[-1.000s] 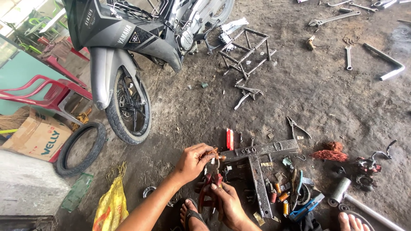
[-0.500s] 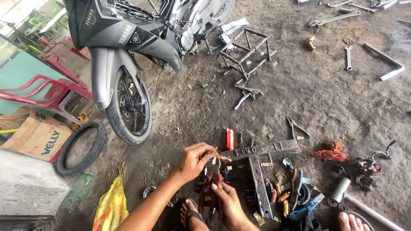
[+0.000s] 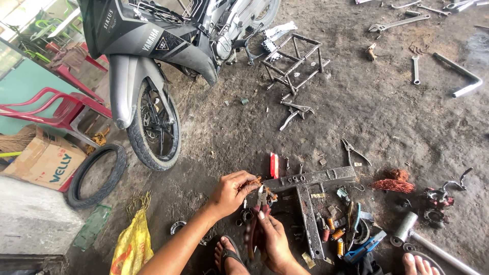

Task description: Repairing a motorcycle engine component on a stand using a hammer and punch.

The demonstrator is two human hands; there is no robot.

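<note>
left hand (image 3: pixel 232 191) pinches a small tuft of copper wire (image 3: pixel 253 181) low over the dirt floor (image 3: pixel 387 117), and our right hand (image 3: pixel 272 237) grips red-handled pliers (image 3: pixel 261 203) with the nose at that tuft. we judge the stripping only partly done: a bigger bundle of copper wire (image 3: pixel 391 184) lies apart beside the steel t-frame (image 3: pixel 308 196), a motorbike (image 3: pixel 153 61) behind.

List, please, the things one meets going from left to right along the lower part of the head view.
Cardboard box → loose tyre → yellow bag → left hand → T-shaped metal frame → bundle of copper wire → grey metal pipe.
</note>
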